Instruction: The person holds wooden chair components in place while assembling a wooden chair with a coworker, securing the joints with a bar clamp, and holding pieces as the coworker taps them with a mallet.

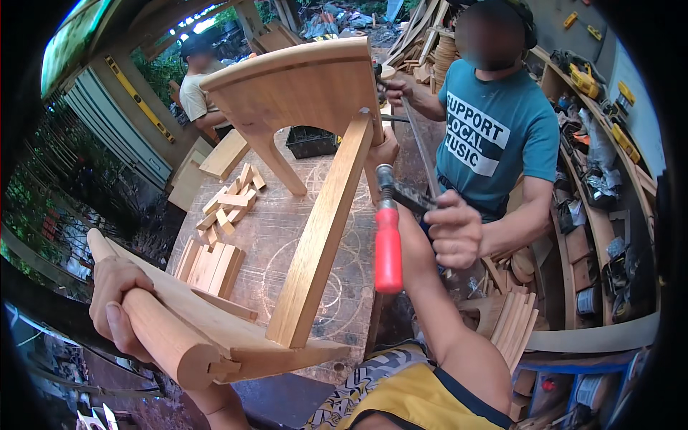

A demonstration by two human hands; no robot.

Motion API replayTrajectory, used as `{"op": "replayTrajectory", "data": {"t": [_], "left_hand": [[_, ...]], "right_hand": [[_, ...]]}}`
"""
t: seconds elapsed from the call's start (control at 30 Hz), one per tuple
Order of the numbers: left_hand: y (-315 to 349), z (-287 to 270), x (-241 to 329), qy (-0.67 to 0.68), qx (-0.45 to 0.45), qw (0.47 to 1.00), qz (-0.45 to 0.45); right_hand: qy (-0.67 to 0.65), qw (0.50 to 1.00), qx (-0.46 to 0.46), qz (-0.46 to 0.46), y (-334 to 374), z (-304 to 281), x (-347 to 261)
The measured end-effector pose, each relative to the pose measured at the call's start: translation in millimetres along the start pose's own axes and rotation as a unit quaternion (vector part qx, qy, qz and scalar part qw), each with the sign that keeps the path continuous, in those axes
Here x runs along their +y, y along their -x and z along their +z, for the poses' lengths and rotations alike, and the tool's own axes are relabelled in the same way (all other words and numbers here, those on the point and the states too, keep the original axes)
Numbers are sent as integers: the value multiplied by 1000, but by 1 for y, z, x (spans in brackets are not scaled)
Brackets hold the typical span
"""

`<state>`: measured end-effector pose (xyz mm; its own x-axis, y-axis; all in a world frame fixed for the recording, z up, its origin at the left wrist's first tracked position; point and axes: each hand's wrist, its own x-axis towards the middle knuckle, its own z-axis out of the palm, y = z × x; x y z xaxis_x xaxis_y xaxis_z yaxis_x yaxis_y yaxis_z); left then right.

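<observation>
A wooden furniture frame stands on the workbench (279, 265): a far end panel (301, 89) with an arched cut-out, joined by a square beam (322, 236) to a near end panel (208, 315). My left hand (118, 308) is closed around the rounded rail (168, 333) along the near panel's outer edge. My right hand (385, 147) grips the far panel's right edge beside the beam's end; its fingers are partly hidden. A co-worker in a teal shirt (494, 115) holds a bar clamp with a red handle (388, 251) at the far panel's right side.
Short wood blocks (231, 201) lie piled on the bench, with stacked pieces (211, 265) nearer and a black crate (312, 141) behind. Shelves of tools (595, 186) line the right. Curved wooden slats (514, 326) stand at lower right. Another person (201, 93) is at far left.
</observation>
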<state>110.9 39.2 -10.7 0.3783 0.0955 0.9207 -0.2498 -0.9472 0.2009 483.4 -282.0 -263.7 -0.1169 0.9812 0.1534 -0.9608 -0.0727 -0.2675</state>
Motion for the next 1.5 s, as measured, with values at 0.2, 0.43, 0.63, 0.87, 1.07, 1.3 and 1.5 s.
{"op": "replayTrajectory", "data": {"t": [0.2,0.43,0.63,0.87,1.07,1.3,1.5], "left_hand": [[-3,4,-2,24,9,999,27],[-1,20,-10,56,12,998,22],[2,1,-5,49,7,998,31],[-6,14,0,38,60,997,10],[-6,15,3,34,65,997,-4],[-9,15,-1,61,22,998,20],[-12,14,3,54,28,997,56]], "right_hand": [[-231,955,27,183,22,18,66],[-687,-49,-401,604,-122,-9,-48],[-640,-123,-444,615,-161,-24,-76],[-670,-43,-395,627,-156,-15,-60],[-751,276,-129,586,-138,14,41],[-644,578,147,479,-127,27,240],[-638,606,150,451,-122,13,286]]}}
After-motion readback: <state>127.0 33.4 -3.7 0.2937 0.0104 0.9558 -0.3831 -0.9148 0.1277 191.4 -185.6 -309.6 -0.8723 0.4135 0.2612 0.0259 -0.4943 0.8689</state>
